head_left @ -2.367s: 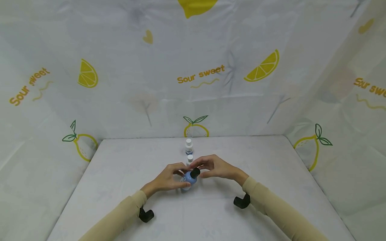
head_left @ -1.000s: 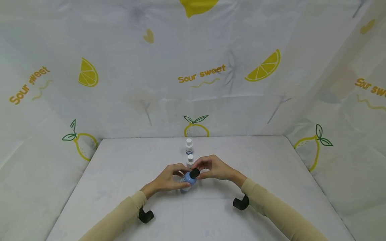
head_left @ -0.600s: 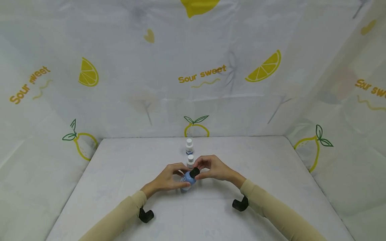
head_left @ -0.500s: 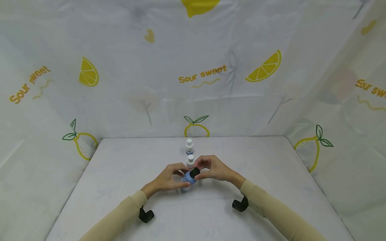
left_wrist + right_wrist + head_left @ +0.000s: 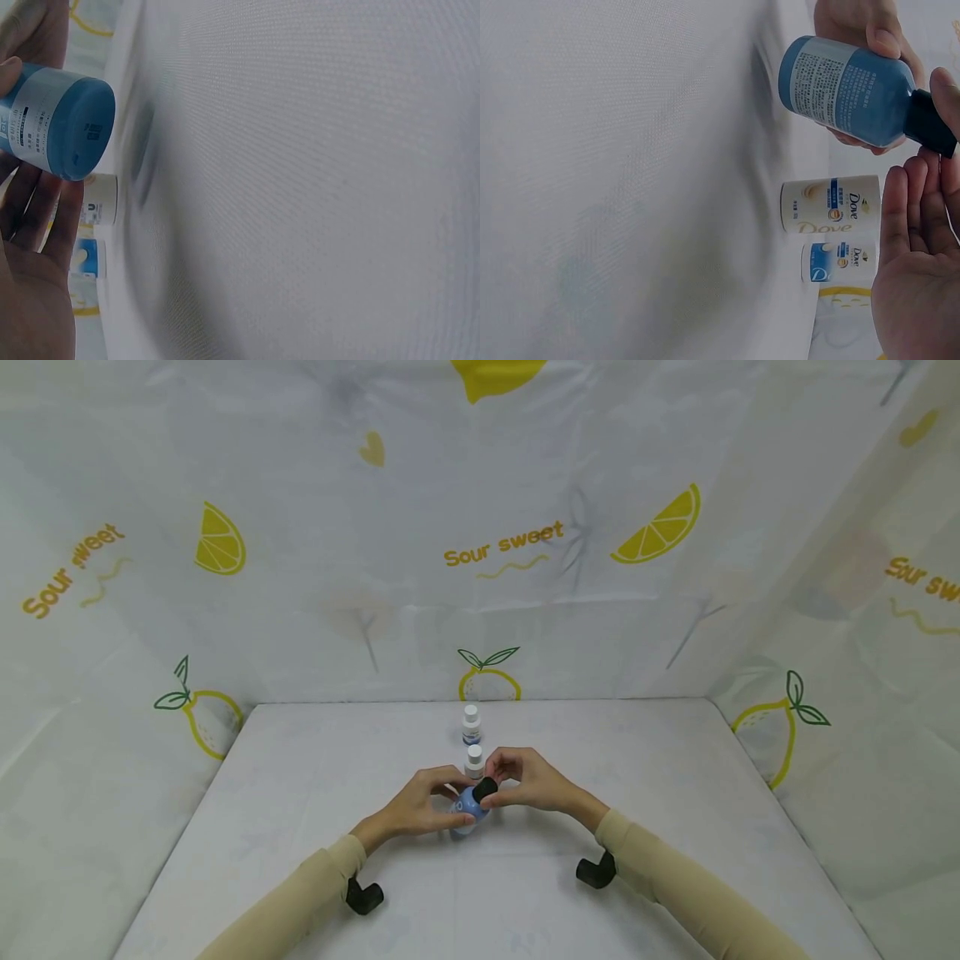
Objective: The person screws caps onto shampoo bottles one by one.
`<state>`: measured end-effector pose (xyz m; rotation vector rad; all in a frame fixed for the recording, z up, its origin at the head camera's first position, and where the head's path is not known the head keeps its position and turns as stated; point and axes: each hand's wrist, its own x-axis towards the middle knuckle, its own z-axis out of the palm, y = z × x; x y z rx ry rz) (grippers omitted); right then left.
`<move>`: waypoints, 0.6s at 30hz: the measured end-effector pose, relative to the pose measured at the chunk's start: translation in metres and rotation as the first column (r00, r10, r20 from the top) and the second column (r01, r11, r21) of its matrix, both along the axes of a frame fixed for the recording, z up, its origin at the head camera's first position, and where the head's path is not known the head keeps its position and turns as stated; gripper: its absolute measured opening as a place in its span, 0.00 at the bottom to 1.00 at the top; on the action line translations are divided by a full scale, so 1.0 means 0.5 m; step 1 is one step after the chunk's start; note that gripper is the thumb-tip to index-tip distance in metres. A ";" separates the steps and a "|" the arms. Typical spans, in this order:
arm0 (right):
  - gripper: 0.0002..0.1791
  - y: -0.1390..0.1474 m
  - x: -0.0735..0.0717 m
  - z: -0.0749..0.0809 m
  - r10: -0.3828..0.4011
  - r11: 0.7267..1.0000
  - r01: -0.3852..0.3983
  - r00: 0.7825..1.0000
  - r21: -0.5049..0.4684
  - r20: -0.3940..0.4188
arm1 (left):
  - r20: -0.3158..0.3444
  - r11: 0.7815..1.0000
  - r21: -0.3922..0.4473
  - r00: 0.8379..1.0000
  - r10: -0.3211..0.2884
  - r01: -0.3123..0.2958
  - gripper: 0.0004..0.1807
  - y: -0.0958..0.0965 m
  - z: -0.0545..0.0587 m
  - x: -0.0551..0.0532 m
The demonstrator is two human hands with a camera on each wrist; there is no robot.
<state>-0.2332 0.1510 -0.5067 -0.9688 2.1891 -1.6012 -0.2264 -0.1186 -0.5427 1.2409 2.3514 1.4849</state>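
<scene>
Tilted to the right over the middle of the table, a blue bottle [image 5: 467, 808] with a pale printed label sits in my left hand [image 5: 412, 803]. The left thumb and fingers curl round its body, and the right wrist view shows its base lifted off the cloth. At its top is a black cap [image 5: 928, 124]. My right hand [image 5: 538, 783] pinches that cap between thumb and fingertips. Just behind the hands stands a white Dove bottle [image 5: 831, 205], its lower part hidden in the head view.
A second white Dove bottle [image 5: 471, 727], with a blue lower label, stands upright farther back. White cloth covers the table [image 5: 360, 735], and a lemon-printed curtain [image 5: 315, 552] encloses it at the back and both sides.
My right hand has shifted slightly left, and its thumb and fingertips have come together on the black cap. My left hand and the blue bottle have stayed almost still.
</scene>
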 end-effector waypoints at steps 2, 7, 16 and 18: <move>0.17 -0.001 0.001 0.000 -0.003 1.000 0.003 1.000 0.001 0.002 | 0.001 1.000 0.000 1.000 -0.001 0.001 0.22 0.000 0.000 0.000; 0.17 -0.001 0.002 0.000 0.000 1.000 0.000 1.000 -0.003 0.009 | -0.006 1.000 0.001 1.000 -0.003 0.003 0.22 0.000 0.000 0.001; 0.18 0.001 0.004 0.001 0.014 1.000 -0.014 1.000 0.002 -0.007 | 0.008 1.000 -0.008 1.000 0.004 -0.004 0.22 -0.001 0.002 0.001; 0.19 0.002 0.004 0.002 0.017 1.000 -0.017 1.000 0.009 0.002 | 0.005 1.000 -0.005 1.000 0.002 -0.002 0.22 -0.001 0.001 0.001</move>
